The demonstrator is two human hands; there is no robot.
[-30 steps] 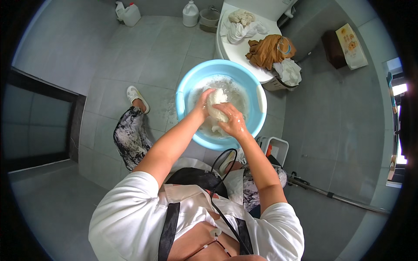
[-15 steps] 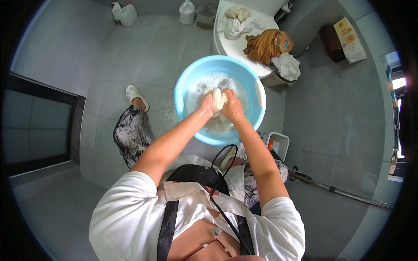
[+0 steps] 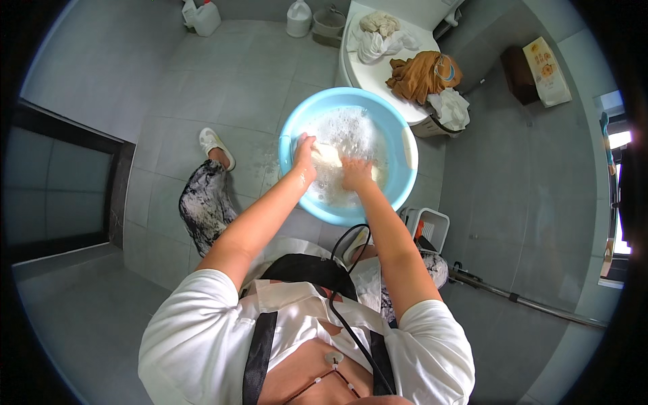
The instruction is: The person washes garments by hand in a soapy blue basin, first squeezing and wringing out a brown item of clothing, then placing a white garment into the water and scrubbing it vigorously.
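Note:
A light-blue basin [image 3: 297,111] holds sudsy water and a wet cream cloth [image 3: 327,154], partly sunk under the foam. My left hand [image 3: 305,158] is at the left of the water, closed on the cloth's left end, its lower fingers partly hidden. To the right, my right hand [image 3: 356,173] lies flat over the cloth with its fingers stretched out, at the water's surface. Another pale bit of the cloth shows just right of that hand.
Beyond the basin is a white toilet [image 3: 368,71], its lid bearing pale cloths [image 3: 380,40] and a brown garment [image 3: 422,75]. White cloth tops a bin [image 3: 432,126]. Jugs [image 3: 298,18] and a clear bucket [image 3: 329,25] line the far wall. A black cable [image 3: 351,253] hangs before me.
My hands have moved apart and lower into the basin. The bunched cloth between them is now spread in the suds, and the right hand's fingers have opened out.

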